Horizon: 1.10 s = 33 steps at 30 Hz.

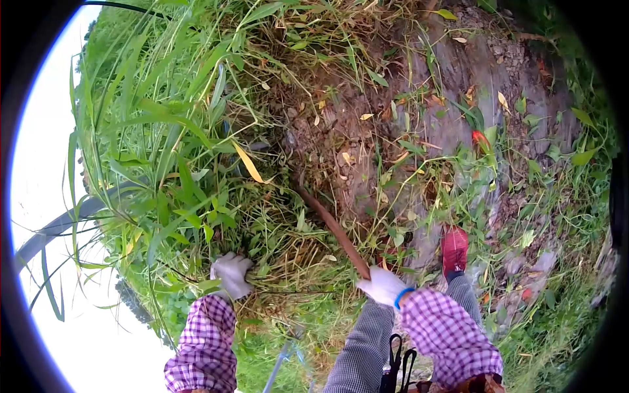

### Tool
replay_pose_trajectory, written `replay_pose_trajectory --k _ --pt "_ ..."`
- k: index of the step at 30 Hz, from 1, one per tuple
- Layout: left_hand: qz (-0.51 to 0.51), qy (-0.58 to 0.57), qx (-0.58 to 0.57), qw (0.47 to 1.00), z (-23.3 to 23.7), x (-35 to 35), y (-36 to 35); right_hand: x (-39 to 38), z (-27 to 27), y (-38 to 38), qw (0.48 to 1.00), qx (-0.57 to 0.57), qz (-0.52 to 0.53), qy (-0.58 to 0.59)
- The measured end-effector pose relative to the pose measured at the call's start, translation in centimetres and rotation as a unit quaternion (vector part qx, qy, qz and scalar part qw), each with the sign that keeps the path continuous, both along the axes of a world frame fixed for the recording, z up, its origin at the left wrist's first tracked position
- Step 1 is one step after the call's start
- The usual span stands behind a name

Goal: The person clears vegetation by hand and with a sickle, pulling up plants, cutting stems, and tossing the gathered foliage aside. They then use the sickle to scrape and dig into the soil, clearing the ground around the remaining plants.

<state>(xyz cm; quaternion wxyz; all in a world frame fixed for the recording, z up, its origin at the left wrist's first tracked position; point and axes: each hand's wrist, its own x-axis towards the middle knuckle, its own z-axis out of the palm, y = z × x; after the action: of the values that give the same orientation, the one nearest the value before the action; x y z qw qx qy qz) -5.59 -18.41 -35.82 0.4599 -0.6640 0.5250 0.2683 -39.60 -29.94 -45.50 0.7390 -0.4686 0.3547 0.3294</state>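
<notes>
My right hand (383,285), in a white glove with a blue band at the wrist, is closed round the end of a brown wooden handle (335,230). The handle slants up and left into cut grass, where its far end is hidden. My left hand (231,275), also white-gloved, is at the edge of the tall green grass (177,131), among stems and leaves. Its fingers point into the plants and are too hidden to tell whether they hold any. Loose cut grass (295,262) lies between my hands.
Muddy ground (413,118) with scattered leaves spreads at the upper right. A red shoe (454,250) is near my right hand. A grey curved pipe (72,219) crosses the left side. A pale blue pole (278,367) stands low in view, with more greenery at the right.
</notes>
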Motion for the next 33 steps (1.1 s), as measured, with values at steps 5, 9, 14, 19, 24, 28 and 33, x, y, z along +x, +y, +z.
replay_pose_trajectory --k 5,9,14,19,24,28,33 --pt "0.004 -0.023 0.088 0.996 -1.0 1.0 0.4 -7.0 6.4 0.7 0.996 -0.006 0.062 0.058" --pt "0.028 -0.022 0.109 0.993 -0.4 0.8 -0.2 -3.1 5.5 0.5 0.995 -0.09 0.035 0.01" --pt "0.025 -0.008 0.084 0.996 -0.6 0.6 -0.1 7.6 2.0 -0.9 0.987 -0.057 -0.135 0.061" --pt "-0.007 0.004 0.034 0.999 -1.1 1.2 1.7 12.5 -1.9 0.8 0.997 0.044 -0.063 0.015" --pt "-0.016 -0.01 0.087 0.996 -1.3 0.9 1.4 9.5 -2.2 0.7 0.993 -0.057 0.097 0.02" --pt "-0.005 0.014 0.038 0.999 -1.3 2.2 1.3 8.1 1.5 0.5 0.988 -0.058 0.138 0.034" --pt "0.006 0.018 0.066 0.998 -1.8 2.3 1.7 -6.7 10.3 -2.4 0.985 -0.076 0.139 0.067"
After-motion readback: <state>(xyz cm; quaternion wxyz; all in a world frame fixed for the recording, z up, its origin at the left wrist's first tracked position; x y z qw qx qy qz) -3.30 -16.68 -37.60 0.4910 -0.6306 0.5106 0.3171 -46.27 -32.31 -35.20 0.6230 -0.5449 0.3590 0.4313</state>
